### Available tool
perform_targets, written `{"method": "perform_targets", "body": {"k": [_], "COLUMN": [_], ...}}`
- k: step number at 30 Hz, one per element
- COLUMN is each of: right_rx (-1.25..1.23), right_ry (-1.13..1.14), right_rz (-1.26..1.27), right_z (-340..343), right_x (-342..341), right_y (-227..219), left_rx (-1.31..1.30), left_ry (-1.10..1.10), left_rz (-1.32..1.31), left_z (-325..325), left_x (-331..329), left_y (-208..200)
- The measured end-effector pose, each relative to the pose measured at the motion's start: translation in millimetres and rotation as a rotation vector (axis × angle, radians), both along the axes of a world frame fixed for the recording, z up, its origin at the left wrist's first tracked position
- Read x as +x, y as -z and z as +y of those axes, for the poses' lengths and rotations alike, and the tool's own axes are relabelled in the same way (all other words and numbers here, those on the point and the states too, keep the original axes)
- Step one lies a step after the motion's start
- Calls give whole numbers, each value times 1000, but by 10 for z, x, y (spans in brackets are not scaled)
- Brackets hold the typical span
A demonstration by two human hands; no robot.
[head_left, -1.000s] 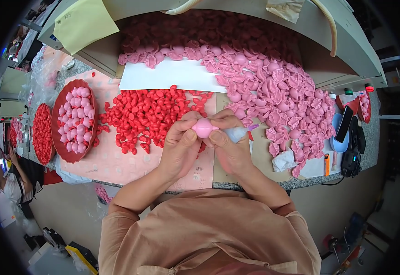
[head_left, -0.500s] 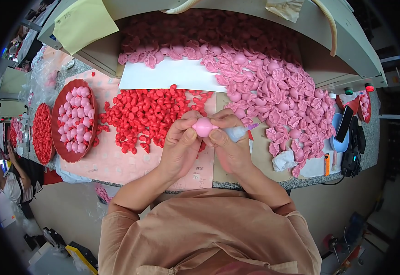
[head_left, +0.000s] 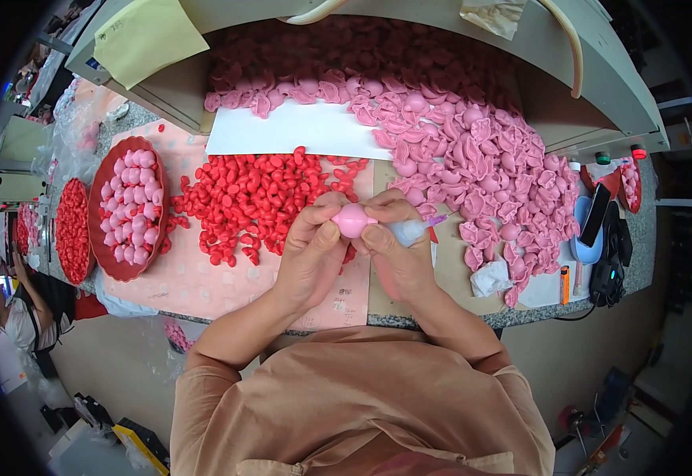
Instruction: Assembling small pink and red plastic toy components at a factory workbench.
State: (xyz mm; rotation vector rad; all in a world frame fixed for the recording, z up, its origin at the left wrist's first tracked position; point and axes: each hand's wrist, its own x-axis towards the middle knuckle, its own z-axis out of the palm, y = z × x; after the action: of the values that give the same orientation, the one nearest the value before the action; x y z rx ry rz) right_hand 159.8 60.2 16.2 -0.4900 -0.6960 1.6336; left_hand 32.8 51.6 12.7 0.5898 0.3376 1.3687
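A rounded pink plastic piece (head_left: 351,220) is pinched between the thumbs and fingertips of both my hands, above the near middle of the table. My left hand (head_left: 308,250) grips its left side, and my right hand (head_left: 400,258) its right side. Tucked in my right hand is a small translucent squeeze bottle (head_left: 408,232) with a purple needle tip pointing to the right. Just beyond my left hand spreads a heap of small glossy red pieces (head_left: 254,194). To the right and beyond lies a large heap of pink shell-like pieces (head_left: 481,159). My fingers hide the pink piece's edges.
At left, a red bowl (head_left: 125,268) holds pink-topped pieces; beside it is another container of red pieces (head_left: 74,230). A grey cabinet (head_left: 615,71) arches over the back. At right are a crumpled white tissue (head_left: 492,278), an orange lighter (head_left: 565,284) and a phone (head_left: 596,215).
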Motion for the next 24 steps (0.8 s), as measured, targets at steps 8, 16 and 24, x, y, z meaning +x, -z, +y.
{"method": "perform_targets", "body": {"k": [8,16,24], "right_rx": [26,303,387], "right_ry": [43,39,129], "right_rz": [-218,-648,-616], "right_z": [18,102,86], "right_x": [90,196,143], "right_y": [4,-117,-50], "left_rx": [102,389,405], "left_ry": [-103,-319,-361], "left_rz": [375,869,840], "left_z": [76,91,74], "left_x": [-108,-182,-158], "left_y": [-60,-31,-40]}}
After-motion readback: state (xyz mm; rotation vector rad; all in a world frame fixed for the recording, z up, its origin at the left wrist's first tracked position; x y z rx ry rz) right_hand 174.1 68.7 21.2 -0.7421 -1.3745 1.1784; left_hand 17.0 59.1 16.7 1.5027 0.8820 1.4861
